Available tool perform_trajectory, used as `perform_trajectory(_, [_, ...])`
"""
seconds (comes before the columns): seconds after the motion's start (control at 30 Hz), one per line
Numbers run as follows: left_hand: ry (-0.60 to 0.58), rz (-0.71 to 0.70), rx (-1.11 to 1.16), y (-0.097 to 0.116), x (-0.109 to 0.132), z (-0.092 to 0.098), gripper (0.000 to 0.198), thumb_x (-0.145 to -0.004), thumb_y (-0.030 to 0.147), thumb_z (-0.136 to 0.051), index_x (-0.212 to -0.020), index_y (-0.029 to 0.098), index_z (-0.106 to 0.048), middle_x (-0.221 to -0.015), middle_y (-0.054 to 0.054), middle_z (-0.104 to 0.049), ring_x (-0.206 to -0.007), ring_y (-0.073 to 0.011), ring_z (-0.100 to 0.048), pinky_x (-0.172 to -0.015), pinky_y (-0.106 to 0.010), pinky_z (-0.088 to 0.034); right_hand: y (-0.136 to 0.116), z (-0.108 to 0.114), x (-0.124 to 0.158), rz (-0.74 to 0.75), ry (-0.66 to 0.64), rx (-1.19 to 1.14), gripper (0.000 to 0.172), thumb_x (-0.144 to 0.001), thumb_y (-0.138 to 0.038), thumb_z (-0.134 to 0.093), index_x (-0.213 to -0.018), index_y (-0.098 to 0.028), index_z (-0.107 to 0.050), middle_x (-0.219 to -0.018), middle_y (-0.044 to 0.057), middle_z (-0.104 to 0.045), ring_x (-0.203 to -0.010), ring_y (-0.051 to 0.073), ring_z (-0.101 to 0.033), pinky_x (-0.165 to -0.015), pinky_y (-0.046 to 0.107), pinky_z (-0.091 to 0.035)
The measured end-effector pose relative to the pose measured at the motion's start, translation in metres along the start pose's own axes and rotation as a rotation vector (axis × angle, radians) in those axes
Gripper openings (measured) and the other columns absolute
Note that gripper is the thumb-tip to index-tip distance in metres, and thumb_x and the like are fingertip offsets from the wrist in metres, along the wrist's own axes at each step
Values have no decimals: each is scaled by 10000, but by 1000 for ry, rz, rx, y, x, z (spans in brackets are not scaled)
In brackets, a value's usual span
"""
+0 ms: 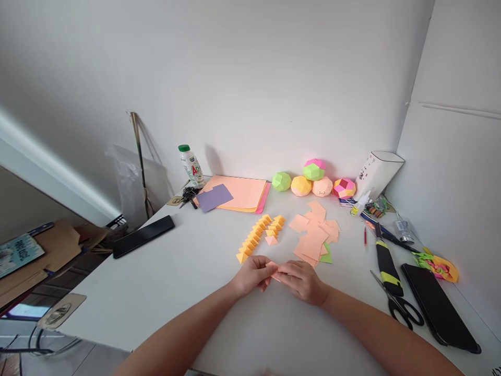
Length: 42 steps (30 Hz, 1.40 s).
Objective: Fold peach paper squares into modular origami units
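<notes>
From where I stand: both hands close together over the table, meeting at a small peach paper piece (274, 265). Left hand (254, 271) — pinched on it, thumb on top. Right hand (301, 281) — fingertips closed on its other side. Two-handed grip probably keeps something so small and light steady; exact folds hidden by the fingers.

Just beyond the left hand, a long row of orange folded pieces (253, 237), overlapping, likely lined up to keep them neat. Right of that, a shorter orange row (276, 224) with a peach folded piece (271, 240) at its near end. Beyond the right hand, loose peach papers (313, 240) lie in a messy heap, presumably for easy reach, a green paper (326, 254) poking out underneath. Well right of the right hand: scissors (392, 298) and a cutter (385, 261), seemingly parked clear of the work. Farther beyond it, faceted paper balls (301, 186) by the wall, one stacked on top.
</notes>
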<state>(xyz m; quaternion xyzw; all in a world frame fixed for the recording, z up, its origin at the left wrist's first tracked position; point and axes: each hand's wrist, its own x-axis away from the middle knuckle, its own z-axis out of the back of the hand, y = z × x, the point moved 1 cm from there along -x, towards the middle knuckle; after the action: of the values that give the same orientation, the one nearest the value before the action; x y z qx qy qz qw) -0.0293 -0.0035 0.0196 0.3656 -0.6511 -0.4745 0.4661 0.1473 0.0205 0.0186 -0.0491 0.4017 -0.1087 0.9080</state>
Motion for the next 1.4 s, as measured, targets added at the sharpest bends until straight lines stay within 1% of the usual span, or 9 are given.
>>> perform_trajectory(0.13, [55, -2, -38, -2, -1, -4, 365, -711, 492, -638, -615, 155, -538, -443, 59, -508, -340, -63, -449, -381, -187, -337, 0, 0, -1, -13, 6, 29, 281, -870, -54, -440, -1068, -188, -587, -823, 48, -662, -600, 123, -541, -529, 241, -441])
perform_trajectory(0.23, [109, -11, -56, -4, -1, -7, 355, -723, 494, -630, -647, 154, -565, -498, 25, -582, -418, -91, -530, -424, -196, -368, 1, 0, -1, -36, 9, 6, 285, -863, -39, -404, -988, -181, -617, -785, 48, -659, -607, 128, -551, -542, 245, -451])
perform_trajectory(0.33, [127, -26, -78, -6, 0, -9, 356, -753, 501, -596, -696, 150, -604, -602, -21, -657, -527, -125, -601, -480, -212, -418, 2, -2, 0, -120, 7, -58, 246, -867, -71, -417, -893, -174, -638, -740, 54, -643, -600, 133, -544, -541, 248, -452])
perform_trajectory(0.53, [70, -47, -70, -6, 2, -9, 356, -788, 496, -556, -833, 154, -645, -783, -59, -697, -765, -196, -666, -528, -226, -438, 3, -7, 2, -468, 14, -342, 215, -886, -243, -483, -740, -188, -632, -669, 49, -618, -608, 146, -552, -544, 256, -463])
perform_trajectory(0.7, [15, -50, -142, -2, 5, -10, 367, -827, 478, -504, -942, 168, -663, -899, -67, -704, -781, -181, -652, -568, -233, -447, 7, -6, 4, -868, -42, -503, 237, -800, -360, -600, -650, -177, -594, -610, 13, -600, -539, 128, -514, -502, 247, -424])
perform_trajectory(0.8, [-3, -68, -176, -2, 6, -10, 366, -838, 470, -491, -949, 171, -670, -883, -62, -699, -756, -171, -643, -582, -235, -450, 9, -4, 4, -1012, -87, -606, 268, -769, -410, -627, -667, -167, -576, -640, 8, -614, -564, 127, -528, -531, 251, -433])
perform_trajectory(0.97, [-24, -87, -185, -3, 6, -10, 346, -846, 448, -485, -963, 182, -674, -914, -56, -687, -702, -152, -634, -584, -234, -443, 10, -1, 2, -1103, -129, -728, 305, -755, -458, -641, -713, -168, -554, -702, 23, -647, -620, 140, -561, -569, 265, -440])
perform_trajectory(1.13, [-27, -107, -204, -1, 8, -12, 319, -830, 428, -517, -944, 180, -683, -896, -51, -686, -660, -139, -617, -588, -233, -445, 11, 1, -2, -1134, -123, -833, 325, -717, -459, -679, -723, -180, -514, -678, 9, -631, -675, 165, -607, -578, 270, -450])
perform_trajectory(1.4, [55, -54, -171, -4, 6, -12, 342, -845, 451, -478, -880, 164, -662, -846, -53, -705, -611, -129, -618, -555, -226, -435, 14, -1, 2, -1127, -118, -795, 337, -712, -476, -681, -717, -161, -560, -667, 1, -610, -595, 130, -546, -557, 264, -437])
